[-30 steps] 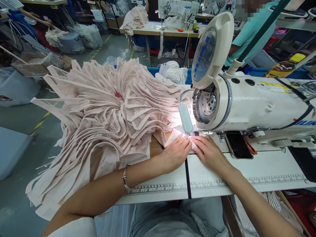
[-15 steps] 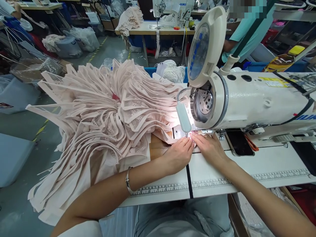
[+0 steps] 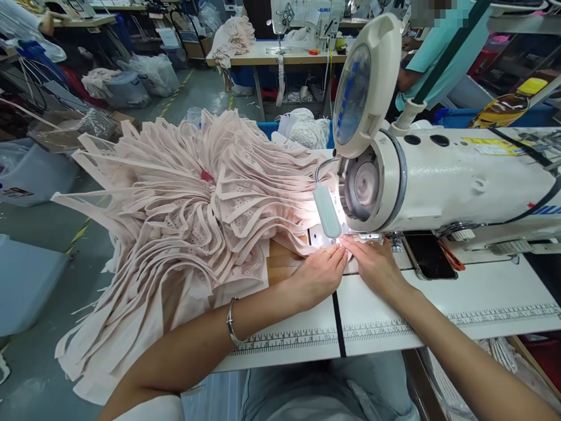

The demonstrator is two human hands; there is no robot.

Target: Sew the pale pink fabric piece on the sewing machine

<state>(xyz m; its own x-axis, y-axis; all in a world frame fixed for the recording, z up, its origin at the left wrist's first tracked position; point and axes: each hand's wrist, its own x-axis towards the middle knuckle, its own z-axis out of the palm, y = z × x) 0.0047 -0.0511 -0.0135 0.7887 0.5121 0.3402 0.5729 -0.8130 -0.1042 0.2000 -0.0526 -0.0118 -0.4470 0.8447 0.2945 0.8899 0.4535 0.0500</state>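
Pale pink cloth garments (image 3: 245, 199), matt and softly pleated, are seen. A cream sewing machine (image 3: 456, 175) is finished in smooth, glossy enamel-like coating.

"JUKI" on the far sewing machine (image 3: 307, 16), cut-off blue lettering on the near sewing machine (image 3: 456, 181), small, blurred numerals on the ruler strip (image 3: 291, 340)

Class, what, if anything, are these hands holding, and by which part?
Pink fabric, by an edge at the fingertips of the left hand and right hand; which garment part is unclear.
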